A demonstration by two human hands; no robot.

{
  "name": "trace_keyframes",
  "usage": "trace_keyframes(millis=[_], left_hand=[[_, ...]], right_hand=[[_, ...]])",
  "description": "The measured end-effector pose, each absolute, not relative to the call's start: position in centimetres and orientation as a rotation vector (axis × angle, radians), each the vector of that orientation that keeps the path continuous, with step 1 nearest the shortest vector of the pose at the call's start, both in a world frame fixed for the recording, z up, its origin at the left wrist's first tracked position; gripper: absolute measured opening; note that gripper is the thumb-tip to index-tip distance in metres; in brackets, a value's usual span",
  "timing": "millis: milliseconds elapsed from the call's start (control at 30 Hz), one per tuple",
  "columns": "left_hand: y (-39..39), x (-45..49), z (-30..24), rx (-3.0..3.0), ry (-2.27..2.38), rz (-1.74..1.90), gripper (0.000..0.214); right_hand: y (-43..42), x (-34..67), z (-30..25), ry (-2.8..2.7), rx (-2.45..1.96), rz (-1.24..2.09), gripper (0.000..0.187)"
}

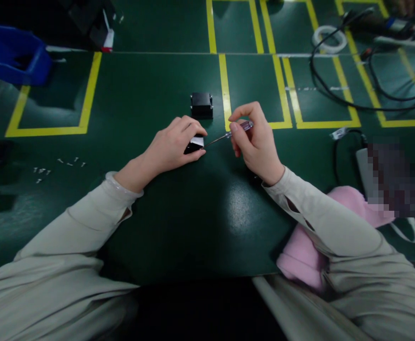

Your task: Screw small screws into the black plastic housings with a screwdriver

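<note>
My left hand (175,144) is closed around a small black block (194,144) on the green table, its fingers hiding much of it. A pale, shiny face of the block shows between thumb and fingers. In my right hand (257,142) is a screwdriver (245,126) with a clear purplish handle, pinched between thumb and fingers. Its thin shaft slants down to the left, and the tip is at the block's right side; whether it sits in a screw I cannot tell. Just beyond my left hand stands a second black block (201,105) with small metal screws at its sides.
Several loose screws (42,170) lie on the left. A blue bin (15,54) stands at the far left. Black cables (335,97) and a white ring (330,39) are at the back right. Pink cloth (303,255) lies under my right forearm, near a blurred-out device (361,166).
</note>
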State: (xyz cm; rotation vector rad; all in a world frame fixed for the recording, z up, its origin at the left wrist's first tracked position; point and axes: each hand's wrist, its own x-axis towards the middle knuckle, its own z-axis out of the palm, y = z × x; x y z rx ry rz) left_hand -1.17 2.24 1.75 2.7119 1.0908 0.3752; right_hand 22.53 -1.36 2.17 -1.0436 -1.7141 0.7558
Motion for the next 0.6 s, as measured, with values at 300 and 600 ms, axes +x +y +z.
trace_keyframes(millis=[300,600], left_hand=[[2.28,-1.09,1.75,2.693,1.084,0.377,0.038],[1.83,-0.63,1.94,2.716,1.075,0.388,0.036]], right_hand=[[-1.80,22.23,3.00,-1.772,-1.100,0.708,0.030],[-1.52,22.35,2.65,-1.706,-1.011,0.703,0.023]])
